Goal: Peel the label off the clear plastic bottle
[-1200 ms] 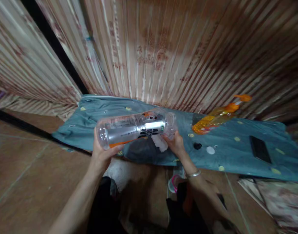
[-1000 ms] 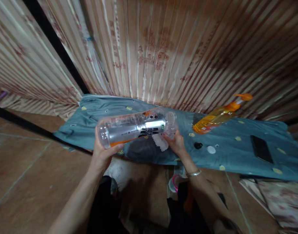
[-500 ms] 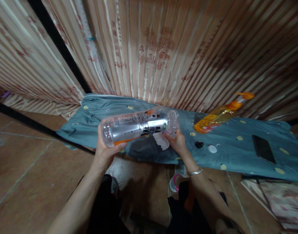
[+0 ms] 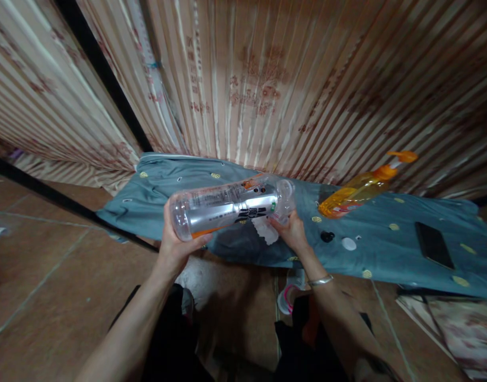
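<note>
A clear plastic bottle [image 4: 223, 209] with a silver and orange label lies nearly level over the cloth-covered surface, tilted slightly up toward the right. My left hand [image 4: 177, 239] is closed around its left end, thumb along the underside. At the opposite end, my right hand [image 4: 289, 231] is closed, fingers against the lower side of the bottle. A crumpled white tissue [image 4: 266, 231] hangs from the fingers of this hand, below the bottle. Part of the right fingers is hidden behind bottle and tissue.
On the teal cloth [image 4: 379, 260] stand an orange pump bottle [image 4: 350, 196], a small black object [image 4: 327, 236], a white round cap [image 4: 349, 244] and a dark phone [image 4: 433, 245]. A pleated curtain [image 4: 263, 85] hangs behind. Black poles [image 4: 108, 79] frame the left side.
The whole view has shifted slightly, so everything sits a little farther right. Both hands keep their hold on the bottle and tissue, with barely any other movement.
</note>
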`<state>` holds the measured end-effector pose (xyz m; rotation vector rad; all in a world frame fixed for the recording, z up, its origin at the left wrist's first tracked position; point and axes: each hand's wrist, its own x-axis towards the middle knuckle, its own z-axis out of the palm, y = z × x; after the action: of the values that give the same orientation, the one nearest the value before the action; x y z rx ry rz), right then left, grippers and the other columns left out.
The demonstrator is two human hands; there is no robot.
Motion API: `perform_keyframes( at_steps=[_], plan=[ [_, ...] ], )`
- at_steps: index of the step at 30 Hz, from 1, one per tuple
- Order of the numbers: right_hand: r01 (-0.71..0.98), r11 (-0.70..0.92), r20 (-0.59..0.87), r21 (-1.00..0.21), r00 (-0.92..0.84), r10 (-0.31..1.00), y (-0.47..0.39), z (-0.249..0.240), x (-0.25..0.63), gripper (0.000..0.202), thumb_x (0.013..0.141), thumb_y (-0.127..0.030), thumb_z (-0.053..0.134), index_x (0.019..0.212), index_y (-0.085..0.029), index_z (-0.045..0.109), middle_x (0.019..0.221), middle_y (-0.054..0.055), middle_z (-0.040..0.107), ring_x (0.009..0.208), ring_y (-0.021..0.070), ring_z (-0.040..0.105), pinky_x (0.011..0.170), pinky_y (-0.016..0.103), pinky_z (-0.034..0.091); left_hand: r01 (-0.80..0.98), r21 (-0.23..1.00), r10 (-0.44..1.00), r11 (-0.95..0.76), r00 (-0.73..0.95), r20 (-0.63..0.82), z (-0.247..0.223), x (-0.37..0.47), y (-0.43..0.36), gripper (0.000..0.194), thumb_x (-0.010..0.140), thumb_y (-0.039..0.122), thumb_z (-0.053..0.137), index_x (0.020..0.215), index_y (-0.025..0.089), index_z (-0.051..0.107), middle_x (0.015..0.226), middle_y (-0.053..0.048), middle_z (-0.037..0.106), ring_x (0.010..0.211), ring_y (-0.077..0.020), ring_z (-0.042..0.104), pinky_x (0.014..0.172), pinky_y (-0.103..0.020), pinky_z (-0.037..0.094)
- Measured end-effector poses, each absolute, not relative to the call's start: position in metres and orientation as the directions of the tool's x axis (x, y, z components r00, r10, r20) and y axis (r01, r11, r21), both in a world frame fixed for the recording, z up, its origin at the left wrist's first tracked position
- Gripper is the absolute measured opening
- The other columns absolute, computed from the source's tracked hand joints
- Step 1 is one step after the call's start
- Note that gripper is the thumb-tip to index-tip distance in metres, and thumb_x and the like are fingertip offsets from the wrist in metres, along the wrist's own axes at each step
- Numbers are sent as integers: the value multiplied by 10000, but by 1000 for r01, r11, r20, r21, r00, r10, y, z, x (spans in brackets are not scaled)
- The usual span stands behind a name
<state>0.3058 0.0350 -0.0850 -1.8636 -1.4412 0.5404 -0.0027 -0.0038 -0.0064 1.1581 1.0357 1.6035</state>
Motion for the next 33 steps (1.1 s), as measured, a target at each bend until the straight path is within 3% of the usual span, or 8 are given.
perform_keyframes(
  at_steps=[8, 16, 22, 33],
  plan=[
    [684, -141, 100, -716, 301, 948, 35, -87, 306, 569, 786, -407, 795, 1257, -171, 579, 1092, 134, 775, 1033, 358, 759, 881, 472, 607, -148, 940, 946, -307, -154, 285, -11, -6, -6, 999, 424, 393, 1041, 1293, 283, 560, 1336, -66, 625, 1292, -306, 609, 1107, -425, 519],
    [671, -107, 131, -733, 294, 947, 35, -89, 308, 581, 782, -414, 802, 1255, -153, 588, 1089, 158, 782, 1007, 353, 762, 888, 482, 610, -55, 955, 944, -292, -174, 279, -10, -5, -13, 1039, 418, 414, 1034, 1324, 281, 545, 1392, -97, 606, 1381, -351, 562, 1224, -530, 416],
    [687, -106, 136, -719, 288, 948, 36, -90, 307, 628, 774, -444, 783, 1276, -129, 575, 1083, 170, 789, 1001, 365, 766, 856, 464, 607, 98, 939, 922, -330, -182, 343, -13, -4, -17, 1044, 405, 486, 1022, 1308, 247, 556, 1346, -137, 624, 1290, -370, 618, 1160, -557, 473],
    [710, -75, 149, -700, 247, 958, 37, -95, 310, 702, 799, -499, 749, 1347, -114, 536, 1132, 193, 782, 1046, 368, 761, 871, 467, 603, 132, 933, 918, -336, -176, 356, -12, -4, -22, 1099, 417, 497, 1016, 1360, 241, 514, 1306, -149, 657, 1250, -381, 650, 1144, -576, 485]
  ],
)
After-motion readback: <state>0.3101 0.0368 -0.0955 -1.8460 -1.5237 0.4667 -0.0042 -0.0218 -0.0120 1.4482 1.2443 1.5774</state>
